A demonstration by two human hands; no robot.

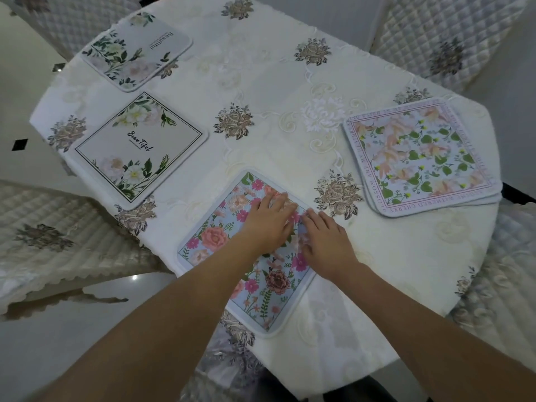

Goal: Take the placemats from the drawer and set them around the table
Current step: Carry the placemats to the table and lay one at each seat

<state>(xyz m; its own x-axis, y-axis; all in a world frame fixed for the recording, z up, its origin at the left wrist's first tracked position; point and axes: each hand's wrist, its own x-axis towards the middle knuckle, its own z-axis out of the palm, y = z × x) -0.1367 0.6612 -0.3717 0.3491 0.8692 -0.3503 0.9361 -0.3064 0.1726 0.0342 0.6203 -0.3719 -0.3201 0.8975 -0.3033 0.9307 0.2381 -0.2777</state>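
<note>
A blue placemat with pink flowers (216, 242) lies flat at the table's near edge. My left hand (268, 221) rests palm down on its middle, fingers spread. Beside it, my right hand (324, 240) presses flat on the mat's right edge. A white "Beautiful" placemat (139, 147) lies at the left side, and a pale floral placemat (136, 53) lies beyond it at the far left. At the right, a small stack of placemats (420, 158) with peach flowers and a text border sits on the table.
The oval table carries a cream tablecloth (261, 82) with embroidered roses. Quilted chair covers surround it: one at the left (52, 227), one at the back right (443, 36), one at the far right (499, 285). Glossy floor shows below.
</note>
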